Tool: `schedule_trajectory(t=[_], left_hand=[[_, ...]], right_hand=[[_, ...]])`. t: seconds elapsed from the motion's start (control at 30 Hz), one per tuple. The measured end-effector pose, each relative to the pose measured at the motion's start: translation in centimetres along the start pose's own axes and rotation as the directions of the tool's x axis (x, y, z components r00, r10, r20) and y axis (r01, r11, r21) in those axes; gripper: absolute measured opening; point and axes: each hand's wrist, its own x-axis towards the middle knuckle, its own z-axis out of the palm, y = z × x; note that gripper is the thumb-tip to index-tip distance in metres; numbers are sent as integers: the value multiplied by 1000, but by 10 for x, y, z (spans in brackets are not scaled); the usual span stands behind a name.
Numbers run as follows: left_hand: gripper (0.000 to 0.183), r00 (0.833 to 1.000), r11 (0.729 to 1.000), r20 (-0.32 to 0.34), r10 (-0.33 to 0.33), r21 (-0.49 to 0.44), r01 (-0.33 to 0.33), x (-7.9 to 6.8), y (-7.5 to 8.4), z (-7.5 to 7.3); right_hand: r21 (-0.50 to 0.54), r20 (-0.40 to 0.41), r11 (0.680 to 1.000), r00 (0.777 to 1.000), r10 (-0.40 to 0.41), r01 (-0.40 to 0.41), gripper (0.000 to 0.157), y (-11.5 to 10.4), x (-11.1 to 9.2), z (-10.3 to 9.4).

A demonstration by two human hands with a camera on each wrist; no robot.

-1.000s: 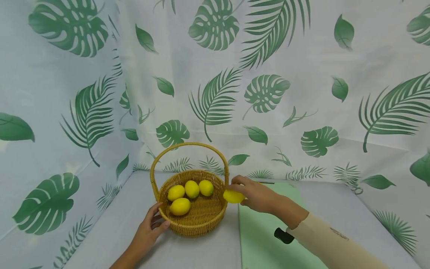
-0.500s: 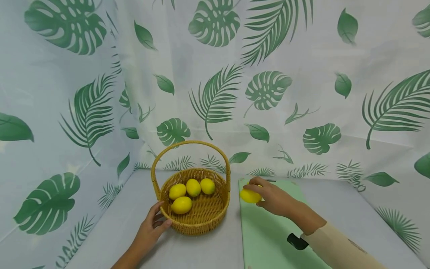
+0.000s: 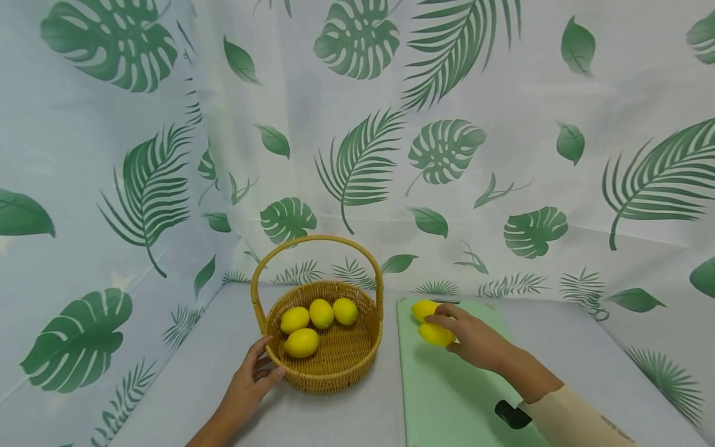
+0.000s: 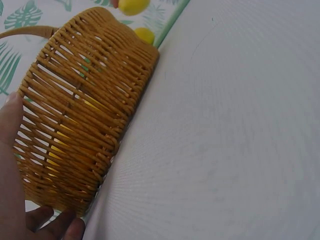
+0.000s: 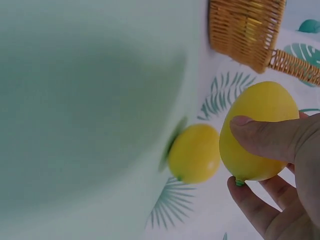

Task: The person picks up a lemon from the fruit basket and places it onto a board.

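4 lemons (image 3: pixel 321 313) in basket (image 3: pixel 326 380), board (image 3: pixel 441 400) to its right, 1 lemon (image 3: pixel 422 310) on board

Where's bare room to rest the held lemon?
Bare: the near stretch of the green board, left of the right forearm, and the floor of the basket toward its front right. Crowded: the board's far left corner, where one lemon lies by the held lemon, and the basket's left and back, with four lemons.

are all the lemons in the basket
No, four lemons lie in the basket, but the right hand holds one lemon and another lemon rests on the green board.
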Motion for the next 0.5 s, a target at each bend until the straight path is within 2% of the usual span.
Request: schedule_trajectory(t=[0.27,0.5], left_hand=[[68,1000,1000,5,20,-3,-20,0,-2,-1],[68,1000,1000,2,15,13,-15,1,-1,0]], right_hand=[[-10,0,999,999,47,-47,66,18,-8,-1],[1,2,990,990,144,-144,63,31,-10,-6]])
